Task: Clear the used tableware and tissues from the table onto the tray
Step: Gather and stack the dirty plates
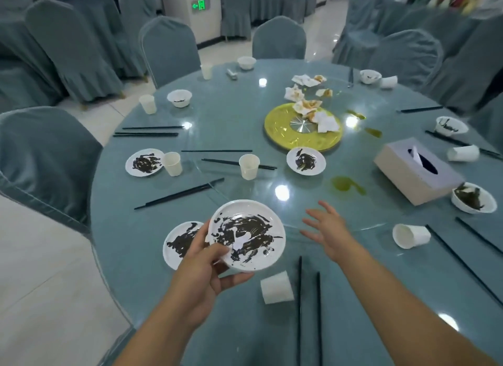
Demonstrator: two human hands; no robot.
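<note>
Left hand [201, 273] up close: I'm pinching a smeared plate [247, 235] by its near rim, tilted above the table [136, 262], overlapping another dirty plate [181, 243]. My right hand [326, 229] hovers, fingers spread, over the glass turntable [245, 107].

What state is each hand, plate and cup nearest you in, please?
Left hand: holds the smeared plate aloft.
Right hand: open, fingers spread, empty.
Second plate: smeared, lying flat.
Nearest cup: tipped over.
Right-side cup: lying on its side.
</note>
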